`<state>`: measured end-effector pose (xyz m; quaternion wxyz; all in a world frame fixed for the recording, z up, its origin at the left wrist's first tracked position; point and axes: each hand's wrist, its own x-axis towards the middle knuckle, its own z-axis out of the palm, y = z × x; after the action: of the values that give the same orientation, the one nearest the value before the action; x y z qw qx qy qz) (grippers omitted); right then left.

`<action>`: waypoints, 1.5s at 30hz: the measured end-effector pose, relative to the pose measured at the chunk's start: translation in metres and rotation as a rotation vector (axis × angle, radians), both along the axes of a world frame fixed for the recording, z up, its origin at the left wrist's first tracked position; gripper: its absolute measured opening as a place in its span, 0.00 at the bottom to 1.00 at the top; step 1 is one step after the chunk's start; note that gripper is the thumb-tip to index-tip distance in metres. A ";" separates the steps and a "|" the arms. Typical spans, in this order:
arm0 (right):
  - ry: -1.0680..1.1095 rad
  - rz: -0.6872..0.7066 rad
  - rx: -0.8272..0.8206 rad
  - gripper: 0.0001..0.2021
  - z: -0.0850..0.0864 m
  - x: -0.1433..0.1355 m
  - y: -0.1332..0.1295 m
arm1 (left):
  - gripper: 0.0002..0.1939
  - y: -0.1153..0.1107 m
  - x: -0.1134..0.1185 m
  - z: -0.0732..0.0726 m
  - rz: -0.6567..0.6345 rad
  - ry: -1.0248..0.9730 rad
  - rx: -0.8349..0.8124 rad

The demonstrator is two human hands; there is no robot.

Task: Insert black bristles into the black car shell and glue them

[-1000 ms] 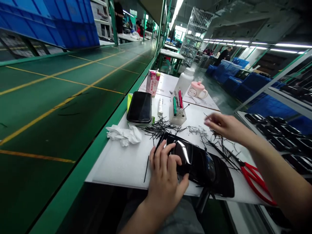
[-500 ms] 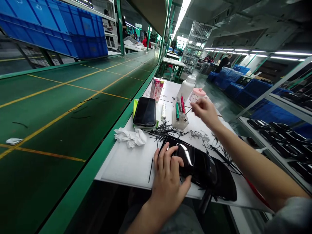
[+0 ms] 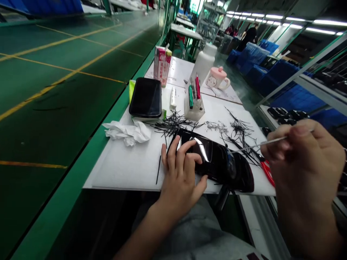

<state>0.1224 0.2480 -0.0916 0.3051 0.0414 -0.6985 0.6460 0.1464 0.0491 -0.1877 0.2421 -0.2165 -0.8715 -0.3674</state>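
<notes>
A glossy black curved part [image 3: 217, 159] lies at the front edge of the white table. My left hand [image 3: 180, 173] rests on its left end with the fingers spread. Raised at the right and close to the camera, my right hand [image 3: 303, 159] pinches a thin light stick [image 3: 273, 140] between thumb and fingers. The stick points left, its far tip over the right half of the black part. Black strips [image 3: 176, 122] lie behind the part, and more [image 3: 241, 133] lie to its right. Red-handled scissors [image 3: 267, 171] sit between the part and my right hand.
Around the back stand a pen holder [image 3: 194, 108], a white bottle [image 3: 204, 61], a pink-lidded mug [image 3: 217, 77] and a drink carton [image 3: 162, 66]. A black phone [image 3: 146, 97] and crumpled tissue [image 3: 128, 133] lie left. A green conveyor [image 3: 67, 119] runs alongside. One person [image 3: 248, 36] is far off.
My right hand has moved from beside the pen holder toward the camera and right, with the thin stick in its pinch. My left hand stays on the black part. The view has tilted down.
</notes>
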 end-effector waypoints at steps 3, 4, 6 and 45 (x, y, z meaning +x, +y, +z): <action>-0.041 -0.083 -0.008 0.14 -0.017 0.031 -0.008 | 0.14 0.002 -0.001 0.002 0.007 0.011 -0.003; -0.051 -0.110 -0.007 0.14 -0.023 0.039 -0.010 | 0.14 0.002 -0.001 0.002 0.006 0.011 -0.005; -0.050 -0.164 0.019 0.12 -0.034 0.049 -0.014 | 0.14 0.002 -0.001 0.002 0.001 0.006 -0.010; 0.448 0.058 0.750 0.11 0.015 -0.091 -0.021 | 0.06 -0.007 -0.007 -0.036 0.046 0.064 0.061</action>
<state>0.0312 0.2275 -0.0770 0.3947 0.3078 -0.8000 0.3309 0.1396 0.0422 -0.2241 0.2846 -0.2005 -0.8565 -0.3810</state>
